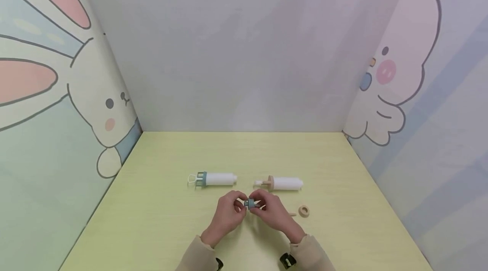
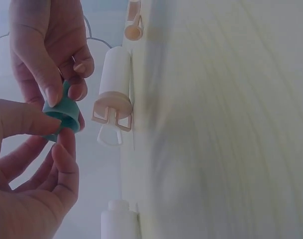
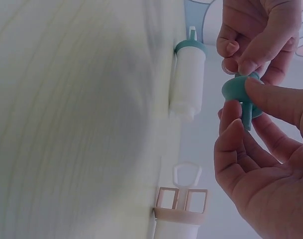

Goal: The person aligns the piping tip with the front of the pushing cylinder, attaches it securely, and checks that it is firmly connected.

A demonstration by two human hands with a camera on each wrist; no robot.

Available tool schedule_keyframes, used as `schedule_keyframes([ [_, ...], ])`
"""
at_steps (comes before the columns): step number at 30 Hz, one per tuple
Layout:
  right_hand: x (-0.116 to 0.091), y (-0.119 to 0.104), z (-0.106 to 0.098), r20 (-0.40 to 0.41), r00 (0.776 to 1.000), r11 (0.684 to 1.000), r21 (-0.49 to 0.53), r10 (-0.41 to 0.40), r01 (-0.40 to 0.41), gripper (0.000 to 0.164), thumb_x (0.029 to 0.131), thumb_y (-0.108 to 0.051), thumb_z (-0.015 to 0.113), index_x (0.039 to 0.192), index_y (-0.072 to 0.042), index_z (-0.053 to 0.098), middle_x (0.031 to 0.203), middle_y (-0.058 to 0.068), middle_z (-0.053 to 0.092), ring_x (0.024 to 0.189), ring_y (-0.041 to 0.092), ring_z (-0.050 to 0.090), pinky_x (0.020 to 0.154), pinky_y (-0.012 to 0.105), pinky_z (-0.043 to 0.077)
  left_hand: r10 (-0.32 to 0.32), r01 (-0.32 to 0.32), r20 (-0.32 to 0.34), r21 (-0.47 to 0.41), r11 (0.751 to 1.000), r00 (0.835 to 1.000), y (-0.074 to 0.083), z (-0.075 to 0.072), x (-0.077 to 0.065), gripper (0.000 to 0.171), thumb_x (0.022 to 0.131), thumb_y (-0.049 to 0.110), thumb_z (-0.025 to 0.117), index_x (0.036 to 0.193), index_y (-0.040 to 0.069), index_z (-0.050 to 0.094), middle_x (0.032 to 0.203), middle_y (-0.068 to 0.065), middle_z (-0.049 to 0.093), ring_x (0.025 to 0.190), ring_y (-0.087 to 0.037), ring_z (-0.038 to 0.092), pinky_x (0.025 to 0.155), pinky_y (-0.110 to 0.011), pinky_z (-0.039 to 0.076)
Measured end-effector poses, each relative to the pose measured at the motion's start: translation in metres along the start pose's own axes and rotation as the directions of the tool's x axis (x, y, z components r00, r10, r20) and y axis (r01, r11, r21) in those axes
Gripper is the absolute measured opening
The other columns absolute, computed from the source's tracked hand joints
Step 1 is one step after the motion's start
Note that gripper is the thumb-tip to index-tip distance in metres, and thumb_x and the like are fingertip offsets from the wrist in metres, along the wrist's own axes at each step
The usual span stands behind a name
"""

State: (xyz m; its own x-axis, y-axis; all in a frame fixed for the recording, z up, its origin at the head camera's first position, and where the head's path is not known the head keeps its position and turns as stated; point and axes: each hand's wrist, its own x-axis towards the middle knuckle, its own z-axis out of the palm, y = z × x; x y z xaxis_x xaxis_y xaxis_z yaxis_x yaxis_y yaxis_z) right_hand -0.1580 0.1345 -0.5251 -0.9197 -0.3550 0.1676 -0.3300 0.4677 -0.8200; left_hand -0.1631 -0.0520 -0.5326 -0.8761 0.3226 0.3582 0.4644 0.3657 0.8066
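Observation:
A small teal cap with a thin stem (image 1: pixel 250 203) is held between both hands just above the table. My left hand (image 1: pixel 228 213) pinches its open rim from the left, thumb and finger reaching into the hollow in the left wrist view. On the other side, my right hand (image 1: pixel 273 212) grips the domed part of the cap (image 3: pixel 235 89) with thumb and fingers. The stem points toward the right palm. Whether the teal piece is one part or two fitted together is partly hidden by fingers.
Behind the hands lie two white syringe-like tubes, one with a teal end (image 1: pixel 204 179) at left, one with a peach end (image 1: pixel 271 183) at right. A peach ring-shaped piece (image 1: pixel 303 211) and a peach stick (image 1: pixel 292 214) lie beside the right hand.

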Motion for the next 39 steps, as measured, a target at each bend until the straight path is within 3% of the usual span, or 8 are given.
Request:
schedule_keyframes([
  [9,0.002,-0.004,-0.002,0.01,1.0,1.0,0.018,0.012,-0.012,0.023,0.087,-0.01,0.07,0.108,-0.015,0.061,0.102,-0.003,0.066,0.081,0.01,0.063,0.07,0.028,0.051,-0.044,0.046,0.024,-0.084,0.995,0.999,-0.003,-0.002,-0.002,0.025,0.078,-0.009,0.066,0.099,0.005,0.067,0.097,-0.007,0.064,0.075,-0.017,0.066,0.065,-0.026,0.053],
  [17,0.003,-0.002,0.002,0.004,1.0,0.997,0.073,-0.011,0.011,0.024,0.085,-0.007,0.071,0.107,-0.008,0.061,0.099,0.001,0.067,0.083,0.015,0.065,0.069,0.029,0.052,-0.03,0.029,-0.003,-0.088,0.996,1.0,0.0,0.001,-0.003,0.024,0.078,-0.012,0.065,0.097,0.004,0.066,0.093,-0.009,0.065,0.074,-0.014,0.065,0.063,-0.025,0.053],
  [28,0.004,-0.003,-0.001,-0.01,1.0,0.997,0.075,0.001,0.0,0.026,0.084,-0.009,0.074,0.107,-0.008,0.062,0.099,0.001,0.066,0.082,0.015,0.064,0.07,0.03,0.052,-0.042,0.039,-0.037,-0.088,0.995,0.998,0.0,-0.001,0.003,0.02,0.078,-0.008,0.071,0.094,0.003,0.065,0.089,-0.011,0.066,0.073,-0.014,0.065,0.063,-0.026,0.053],
  [33,0.004,-0.006,-0.004,-0.018,1.0,0.997,0.076,0.005,-0.003,0.026,0.082,-0.01,0.075,0.105,-0.009,0.062,0.098,0.0,0.066,0.082,0.016,0.064,0.068,0.029,0.052,-0.063,0.061,-0.024,-0.073,0.996,0.998,-0.001,-0.001,0.007,0.01,0.081,-0.001,0.072,0.084,0.007,0.066,0.079,-0.001,0.065,0.07,-0.011,0.062,0.063,-0.026,0.052],
  [39,0.005,-0.008,-0.006,-0.019,1.0,0.998,0.054,0.012,-0.011,0.024,0.082,-0.011,0.076,0.103,-0.013,0.064,0.095,-0.005,0.066,0.082,0.014,0.064,0.067,0.029,0.051,-0.074,0.074,-0.011,-0.048,0.996,0.997,0.0,0.001,0.007,0.011,0.084,0.001,0.07,0.083,0.012,0.07,0.078,0.008,0.065,0.071,-0.007,0.061,0.064,-0.025,0.051],
])
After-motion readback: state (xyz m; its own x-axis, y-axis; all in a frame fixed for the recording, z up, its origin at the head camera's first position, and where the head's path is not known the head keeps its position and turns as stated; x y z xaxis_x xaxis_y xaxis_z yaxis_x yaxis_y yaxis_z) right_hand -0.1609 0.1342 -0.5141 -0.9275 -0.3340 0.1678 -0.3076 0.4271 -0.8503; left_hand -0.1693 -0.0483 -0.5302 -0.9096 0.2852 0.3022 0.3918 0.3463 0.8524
